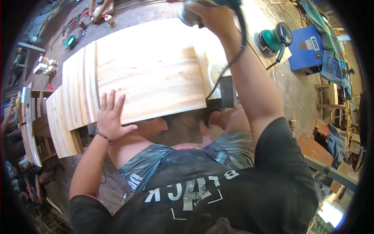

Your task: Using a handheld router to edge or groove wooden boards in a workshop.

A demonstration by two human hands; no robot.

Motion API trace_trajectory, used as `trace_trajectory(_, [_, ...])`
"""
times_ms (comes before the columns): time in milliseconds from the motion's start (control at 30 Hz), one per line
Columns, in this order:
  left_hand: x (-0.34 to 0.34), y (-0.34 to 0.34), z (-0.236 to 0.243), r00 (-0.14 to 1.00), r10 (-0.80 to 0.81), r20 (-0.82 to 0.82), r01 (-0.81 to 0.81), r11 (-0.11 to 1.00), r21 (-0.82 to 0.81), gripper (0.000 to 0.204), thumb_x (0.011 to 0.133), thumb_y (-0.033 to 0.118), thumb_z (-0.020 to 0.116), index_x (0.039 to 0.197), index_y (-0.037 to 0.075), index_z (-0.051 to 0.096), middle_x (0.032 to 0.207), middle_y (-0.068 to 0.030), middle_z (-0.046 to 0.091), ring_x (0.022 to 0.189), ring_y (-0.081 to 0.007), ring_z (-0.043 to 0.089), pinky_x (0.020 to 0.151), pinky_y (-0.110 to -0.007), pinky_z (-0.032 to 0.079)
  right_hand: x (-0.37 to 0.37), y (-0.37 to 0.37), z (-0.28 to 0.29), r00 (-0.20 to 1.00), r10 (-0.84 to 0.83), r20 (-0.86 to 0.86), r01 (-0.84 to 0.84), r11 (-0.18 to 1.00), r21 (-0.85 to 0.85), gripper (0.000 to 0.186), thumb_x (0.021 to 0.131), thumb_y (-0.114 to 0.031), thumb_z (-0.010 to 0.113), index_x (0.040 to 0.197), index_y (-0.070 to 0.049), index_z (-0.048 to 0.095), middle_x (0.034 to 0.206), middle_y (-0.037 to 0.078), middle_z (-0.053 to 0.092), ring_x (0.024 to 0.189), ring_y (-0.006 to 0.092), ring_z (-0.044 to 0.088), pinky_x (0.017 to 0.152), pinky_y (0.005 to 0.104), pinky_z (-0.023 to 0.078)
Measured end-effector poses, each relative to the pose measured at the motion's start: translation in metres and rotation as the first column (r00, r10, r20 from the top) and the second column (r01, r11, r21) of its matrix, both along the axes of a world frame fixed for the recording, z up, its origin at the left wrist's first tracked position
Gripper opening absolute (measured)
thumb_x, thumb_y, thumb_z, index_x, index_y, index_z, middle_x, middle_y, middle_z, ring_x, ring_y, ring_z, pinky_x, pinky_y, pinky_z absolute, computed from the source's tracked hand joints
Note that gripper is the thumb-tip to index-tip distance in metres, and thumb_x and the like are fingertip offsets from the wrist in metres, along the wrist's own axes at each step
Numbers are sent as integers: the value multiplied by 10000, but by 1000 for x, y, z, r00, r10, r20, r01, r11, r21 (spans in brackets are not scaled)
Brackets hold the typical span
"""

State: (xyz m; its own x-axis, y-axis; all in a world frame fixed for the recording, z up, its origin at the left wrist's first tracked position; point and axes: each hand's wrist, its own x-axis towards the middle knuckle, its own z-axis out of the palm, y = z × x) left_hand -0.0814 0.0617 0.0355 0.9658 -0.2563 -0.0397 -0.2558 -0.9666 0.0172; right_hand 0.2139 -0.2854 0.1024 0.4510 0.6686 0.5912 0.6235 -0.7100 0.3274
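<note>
Pale wooden panels (148,78) lie stacked in steps in front of me, above my thighs. My left hand (113,119) rests with fingers spread on the near left part of the top panel, beside its edge. At the upper middle, my right hand (212,15) grips a green-and-black power tool (189,15), partly cut off by the picture's top; its black cord hangs down over the panels. A second green-and-black sander (269,41) stands on wood just right of my right forearm.
A blue box (306,48) sits at the upper right. Small containers (46,66), a green-rimmed cup (70,41) and wooden frames (29,121) are at the left. Another person's hand (95,11) shows at the top left. Timber and offcuts clutter the right side.
</note>
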Motion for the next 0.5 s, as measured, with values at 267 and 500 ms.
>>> trace_trajectory(267, [42,-57,11,969,219,-111,-221,975,-10,1055,777,835,509,1579,190,276,1622,-247,197,1494,-485,138,1162,-672,125,-125,-80,3,755,575,-316,181,281,943,469,780,-10,678,1230,-29,545,1055,72,607,977,213,617,934,385,479])
trace_trajectory(500, [156,-166,7,997,48,-62,-54,993,-106,956,859,744,484,1581,161,254,1625,-216,215,1501,-448,158,1178,-653,131,-231,-87,-24,793,522,-315,259,180,949,634,714,-167,816,1260,-14,533,1197,107,568,1086,257,558,990,402,441])
